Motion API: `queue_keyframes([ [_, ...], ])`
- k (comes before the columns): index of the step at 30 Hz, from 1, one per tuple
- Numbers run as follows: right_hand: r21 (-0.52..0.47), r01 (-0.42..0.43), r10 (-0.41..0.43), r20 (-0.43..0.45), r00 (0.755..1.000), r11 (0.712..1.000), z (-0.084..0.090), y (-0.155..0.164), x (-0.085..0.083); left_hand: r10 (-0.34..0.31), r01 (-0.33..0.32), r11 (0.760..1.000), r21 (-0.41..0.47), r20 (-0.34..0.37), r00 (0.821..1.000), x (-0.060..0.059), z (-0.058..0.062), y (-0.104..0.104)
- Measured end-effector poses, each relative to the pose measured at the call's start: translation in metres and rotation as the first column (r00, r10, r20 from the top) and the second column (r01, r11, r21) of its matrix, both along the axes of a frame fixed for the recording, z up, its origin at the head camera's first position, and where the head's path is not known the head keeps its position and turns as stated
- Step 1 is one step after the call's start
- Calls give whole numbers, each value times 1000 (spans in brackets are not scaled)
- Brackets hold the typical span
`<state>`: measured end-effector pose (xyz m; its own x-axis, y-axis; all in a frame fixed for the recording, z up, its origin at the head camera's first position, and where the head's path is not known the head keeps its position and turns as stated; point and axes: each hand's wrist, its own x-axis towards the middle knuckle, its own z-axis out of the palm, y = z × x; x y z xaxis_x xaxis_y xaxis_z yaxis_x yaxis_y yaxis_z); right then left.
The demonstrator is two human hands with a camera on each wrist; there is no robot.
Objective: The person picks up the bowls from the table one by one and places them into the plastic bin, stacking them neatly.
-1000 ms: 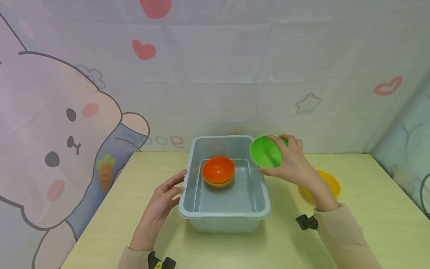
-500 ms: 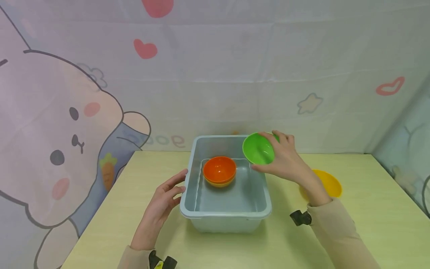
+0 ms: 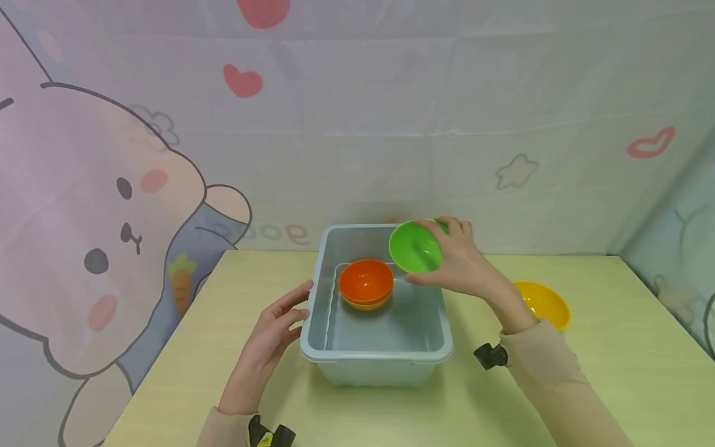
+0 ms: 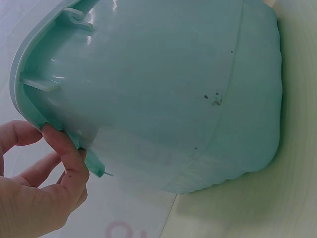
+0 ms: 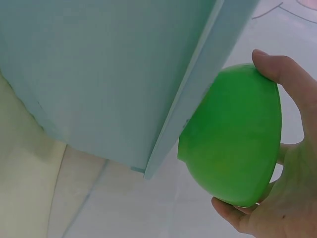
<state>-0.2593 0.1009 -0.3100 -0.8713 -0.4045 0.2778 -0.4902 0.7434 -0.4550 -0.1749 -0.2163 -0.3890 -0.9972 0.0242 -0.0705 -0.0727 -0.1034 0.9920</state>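
Over the tub [image 3: 375,354], right hand [image 3: 458,266] fingers clamp the green bowl [image 3: 414,247], likely to be lowered squarely onto the orange bowl [image 3: 365,281]; left hand [image 3: 270,335] fingers apart, steadying the rim

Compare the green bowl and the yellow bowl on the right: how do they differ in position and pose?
The green bowl is gripped by the right hand above the grey tub; the yellow bowl rests on the table, outside the tub, with no hand on it. The green bowl is tilted, its opening turned sideways toward the camera; the yellow bowl sits upright. Both are plain, round, single-colour bowls.
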Motion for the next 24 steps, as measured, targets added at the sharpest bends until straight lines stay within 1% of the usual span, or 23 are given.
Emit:
queue_keyframes([
  [8, 5, -26, 25, 23, 999, 1000, 1, -6, -3, -5, 5, 1000, -1, -2, 1000, 0, 0, 1],
  [16, 11, -31, 31, 51, 998, 999, 4, -17, -8, -2, 2, 1000, 10, -3, 1000, 1, -1, -1],
  [24, 64, -52, 46, 96, 994, 997, 13, -29, -10, -16, 16, 1000, 3, -15, 1000, 1, 0, -1],
])
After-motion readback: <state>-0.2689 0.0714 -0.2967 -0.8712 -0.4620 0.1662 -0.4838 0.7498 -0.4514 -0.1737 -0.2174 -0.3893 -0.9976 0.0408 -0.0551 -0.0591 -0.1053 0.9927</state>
